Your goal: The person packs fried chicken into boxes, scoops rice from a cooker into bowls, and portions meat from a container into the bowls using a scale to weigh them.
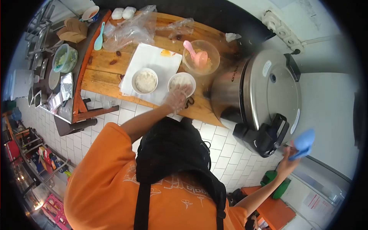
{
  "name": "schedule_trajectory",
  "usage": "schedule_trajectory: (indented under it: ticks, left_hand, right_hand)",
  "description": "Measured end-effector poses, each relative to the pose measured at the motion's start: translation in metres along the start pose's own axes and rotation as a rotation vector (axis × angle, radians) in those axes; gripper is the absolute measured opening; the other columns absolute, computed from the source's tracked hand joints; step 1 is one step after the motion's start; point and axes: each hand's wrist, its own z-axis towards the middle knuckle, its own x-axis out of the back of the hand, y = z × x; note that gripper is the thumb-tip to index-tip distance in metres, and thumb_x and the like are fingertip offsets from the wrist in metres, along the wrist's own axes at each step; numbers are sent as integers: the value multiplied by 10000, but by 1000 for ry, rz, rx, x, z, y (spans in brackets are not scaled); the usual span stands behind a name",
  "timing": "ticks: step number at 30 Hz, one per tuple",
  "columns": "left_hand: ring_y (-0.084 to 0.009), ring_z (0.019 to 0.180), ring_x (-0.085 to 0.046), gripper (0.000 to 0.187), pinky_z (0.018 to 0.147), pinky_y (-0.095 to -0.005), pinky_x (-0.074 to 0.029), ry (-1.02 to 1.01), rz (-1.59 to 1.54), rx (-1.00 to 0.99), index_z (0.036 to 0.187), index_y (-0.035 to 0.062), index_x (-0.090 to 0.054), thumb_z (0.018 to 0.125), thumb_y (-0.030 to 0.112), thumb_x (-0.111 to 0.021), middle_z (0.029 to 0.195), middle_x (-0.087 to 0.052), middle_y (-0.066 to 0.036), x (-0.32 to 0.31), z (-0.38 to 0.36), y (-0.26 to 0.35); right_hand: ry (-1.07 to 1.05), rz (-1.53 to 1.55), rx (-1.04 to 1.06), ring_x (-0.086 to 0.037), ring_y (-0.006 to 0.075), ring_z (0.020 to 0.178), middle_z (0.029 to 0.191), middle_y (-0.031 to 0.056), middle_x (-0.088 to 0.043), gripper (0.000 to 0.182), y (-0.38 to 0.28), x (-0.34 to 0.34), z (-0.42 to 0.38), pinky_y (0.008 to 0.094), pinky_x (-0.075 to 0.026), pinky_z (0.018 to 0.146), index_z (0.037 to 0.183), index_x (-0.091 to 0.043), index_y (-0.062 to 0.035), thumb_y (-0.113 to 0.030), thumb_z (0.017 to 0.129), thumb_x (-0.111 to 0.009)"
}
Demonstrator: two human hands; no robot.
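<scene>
My left hand (177, 98), in a clear plastic glove, reaches into a white bowl (193, 82). Its fingers lie stretched out over the white rice (180, 79) there. Just left of it, a second white bowl (134, 86) holds more rice, and both stand on white paper (136, 61) on the wooden table. Far to the right, my right hand (287, 163) is closed on a blue plastic scoop (304, 141), blurred, beside the large steel rice cooker (230, 82), whose lid is down. Behind the bowls, a pink ladle (199, 58) rests in a clear tub (214, 57) of yellowish food.
Crumpled plastic bags (132, 30) and a light-blue spatula (99, 37) lie at the table's back left. On the left counter stand a tub of greens (65, 57) and a foil packet (66, 86). A power strip (281, 28) hangs on the wall above the cooker.
</scene>
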Motion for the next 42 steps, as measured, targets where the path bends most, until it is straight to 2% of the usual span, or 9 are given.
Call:
schedule_trajectory:
  ticks: [7, 14, 16, 18, 24, 30, 38, 39, 42]
  left_hand:
    - [-411, 1454, -175, 690, 1195, -490, -81, 310, -35, 226, 1420, -128, -330, 891, 295, -457, 1509, -299, -291, 42, -36, 5]
    - [-376, 1457, -195, 800, 1187, -495, -60, 117, -131, 245, 1446, -144, -243, 945, 464, -383, 1530, -255, -288, 47, -44, 3]
    - [-371, 1459, -189, 838, 1190, -486, -55, 347, -182, 385, 1447, -145, -237, 947, 514, -373, 1538, -237, -287, 70, -82, -13]
    - [-366, 1462, -182, 878, 1192, -476, -50, 546, -230, 486, 1447, -146, -232, 949, 565, -362, 1545, -219, -285, 71, -97, -43]
    - [-365, 1469, -154, 961, 1189, -469, -86, -161, 23, 683, 1472, -112, -201, 905, 637, -402, 1566, -154, -279, 67, -95, -65]
    - [-332, 1484, -112, 978, 1180, -484, -117, 11, -14, 484, 1480, -90, -206, 863, 604, -514, 1587, -152, -221, 40, -90, -86]
    - [-340, 1374, -335, 785, 1132, -482, -225, 371, -132, 485, 1421, -22, -386, 867, 494, -595, 1458, -406, -214, 7, -130, -146]
    - [-338, 1363, -346, 777, 1124, -479, -236, 342, -142, 502, 1418, -21, -390, 871, 493, -591, 1449, -414, -212, 11, -134, -155]
    - [-331, 1329, -379, 753, 1100, -470, -270, 376, -126, 512, 1409, -19, -400, 884, 489, -581, 1422, -438, -206, 13, -123, -182]
  right_hand:
    - [-274, -386, 20, -606, 220, 793, 936, 123, -648, 389, -15, -41, 135, 352, -479, 734, 1130, -557, 6, -358, 993, -543]
    - [65, 123, 352, -613, 184, 882, 1006, 116, -634, 306, -172, -8, -5, 298, -476, 829, 1068, -538, 5, -293, 1014, -493]
    - [-604, 827, 192, -606, 159, 896, 1021, 111, -622, 306, -189, -78, -60, 276, -440, 885, 1069, -547, 4, -290, 1003, -497]
    - [-1003, 525, 171, -638, 221, 902, 1013, 103, -632, 458, -189, -186, -73, 331, -493, 825, 1284, -469, 21, -341, 1003, -489]
    - [-719, 149, 202, -677, 378, 884, 959, 274, -649, 408, -96, -428, -81, 443, -541, 768, 1075, -545, 103, -281, 1014, -422]
    - [-892, 375, -476, -668, 258, 516, 709, 191, -674, 399, -136, -421, -84, 341, -562, 435, 925, -571, 116, -217, 1020, -373]
    - [-770, 161, 44, -663, 388, 717, 857, 240, -659, 146, -98, -338, -153, 495, -537, 657, 726, -667, 16, -117, 763, -621]
    - [-378, 19, 146, -662, 384, 647, 724, 184, -668, 115, -91, -322, -187, 484, -543, 646, 661, -674, -10, -108, 711, -642]
    - [-476, 326, -283, -670, 269, 555, 624, 137, -652, 241, -59, -233, -230, 381, -556, 536, 1042, -562, 60, -113, 925, -442]
